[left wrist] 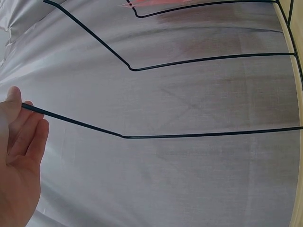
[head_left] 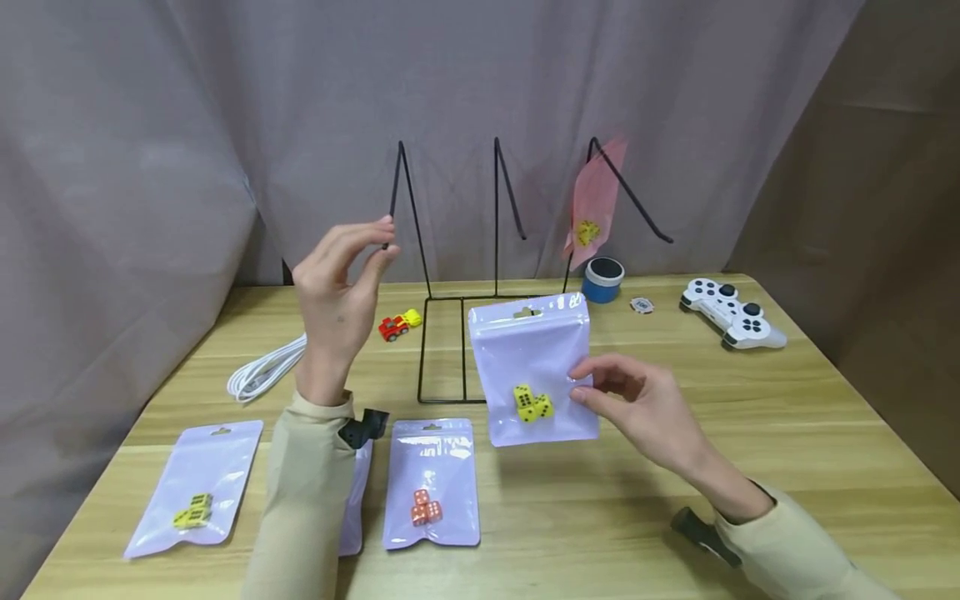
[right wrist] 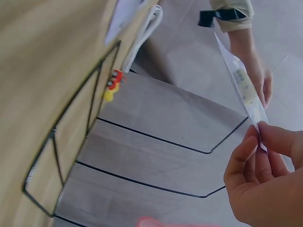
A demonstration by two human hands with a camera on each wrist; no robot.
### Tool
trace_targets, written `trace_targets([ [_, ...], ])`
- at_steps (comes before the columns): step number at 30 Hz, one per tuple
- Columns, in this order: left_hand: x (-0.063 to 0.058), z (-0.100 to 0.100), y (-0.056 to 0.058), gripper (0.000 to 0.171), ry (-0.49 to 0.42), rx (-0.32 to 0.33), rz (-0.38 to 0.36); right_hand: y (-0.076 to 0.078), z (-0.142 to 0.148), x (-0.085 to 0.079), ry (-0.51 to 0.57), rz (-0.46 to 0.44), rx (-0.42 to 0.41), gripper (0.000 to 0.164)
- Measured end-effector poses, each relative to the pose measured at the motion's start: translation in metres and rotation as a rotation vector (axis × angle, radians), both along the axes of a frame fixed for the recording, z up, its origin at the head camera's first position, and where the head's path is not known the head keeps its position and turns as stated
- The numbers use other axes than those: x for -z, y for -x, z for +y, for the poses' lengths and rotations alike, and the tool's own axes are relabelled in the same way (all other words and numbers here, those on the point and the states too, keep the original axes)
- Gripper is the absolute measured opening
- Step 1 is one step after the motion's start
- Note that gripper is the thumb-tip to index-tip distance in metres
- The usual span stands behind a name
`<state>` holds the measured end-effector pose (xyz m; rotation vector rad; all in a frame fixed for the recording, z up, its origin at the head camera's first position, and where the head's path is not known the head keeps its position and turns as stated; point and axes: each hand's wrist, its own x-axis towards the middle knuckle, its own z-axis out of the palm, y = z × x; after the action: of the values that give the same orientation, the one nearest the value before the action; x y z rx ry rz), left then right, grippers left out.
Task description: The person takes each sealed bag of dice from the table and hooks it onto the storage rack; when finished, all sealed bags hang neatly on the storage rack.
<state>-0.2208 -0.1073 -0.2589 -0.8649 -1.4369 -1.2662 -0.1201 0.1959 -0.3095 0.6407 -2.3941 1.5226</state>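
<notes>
My left hand [head_left: 337, 292] pinches the tip of the left prong of a black wire rack [head_left: 464, 350]; the left wrist view shows thumb and fingers on that prong [left wrist: 80, 124]. With thumb and fingertips, my right hand [head_left: 645, 408] holds the right edge of a lilac zip pouch [head_left: 525, 358] in front of the rack. Yellow dice [head_left: 531, 405] show through its front, and its hang hole is at the top. Seen edge-on in the right wrist view, the pouch [right wrist: 236, 78] points toward the left hand. A pink pouch [head_left: 598, 196] with yellow dice hangs on the rack's right prong.
On the table lie a lilac pouch [head_left: 213, 458] with yellow dice, another [head_left: 431, 458] with orange-red dice, and one [head_left: 352, 517] partly under the left sleeve. Around the rack are a white cable [head_left: 262, 372], toy car [head_left: 393, 327], blue-grey round container [head_left: 602, 283], poker chip [head_left: 642, 306] and game controller [head_left: 731, 315].
</notes>
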Motion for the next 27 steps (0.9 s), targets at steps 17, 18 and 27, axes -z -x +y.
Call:
trace_targets([
  [17, 0.000, -0.008, -0.001, 0.016, 0.014, -0.026, 0.015, 0.017, -0.018, -0.022, 0.136, 0.130, 0.015, 0.021],
  [18, 0.000, -0.008, -0.001, 0.016, 0.015, -0.025, 0.015, 0.019, -0.019, -0.025, 0.151, 0.147, 0.015, 0.021],
  [27, -0.002, -0.005, 0.000, 0.016, 0.032, -0.023, 0.035, 0.030, -0.024, -0.032, 0.191, 0.206, 0.015, 0.021],
])
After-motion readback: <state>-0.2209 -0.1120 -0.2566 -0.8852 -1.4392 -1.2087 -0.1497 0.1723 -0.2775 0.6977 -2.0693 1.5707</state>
